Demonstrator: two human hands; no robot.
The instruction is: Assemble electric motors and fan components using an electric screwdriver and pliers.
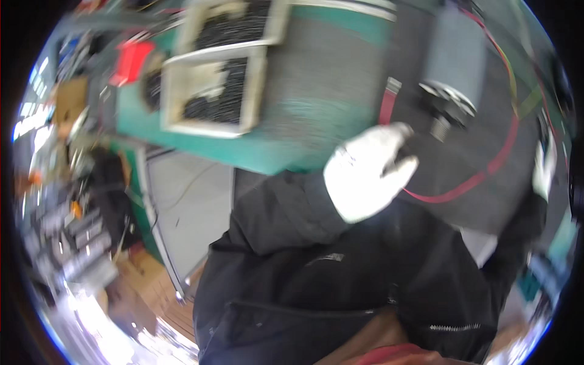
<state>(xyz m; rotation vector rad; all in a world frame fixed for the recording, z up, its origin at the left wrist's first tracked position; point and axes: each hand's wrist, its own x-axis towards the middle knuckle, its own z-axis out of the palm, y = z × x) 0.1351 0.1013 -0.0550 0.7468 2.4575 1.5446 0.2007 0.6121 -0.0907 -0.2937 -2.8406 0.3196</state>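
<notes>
Has left hand (370, 173) by red strap (387, 108), fingers apart | has right hand (544, 164) at 3 o'clock, cannot tell grip

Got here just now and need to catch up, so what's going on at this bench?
Someone gloved works at a green bench. The left hand is at a red band; blur hides whether it holds it. The right hand is at the far right, its grip unclear. A grey cylinder lies clear of both hands, and two pale trays of dark pieces stand to the left.
</notes>
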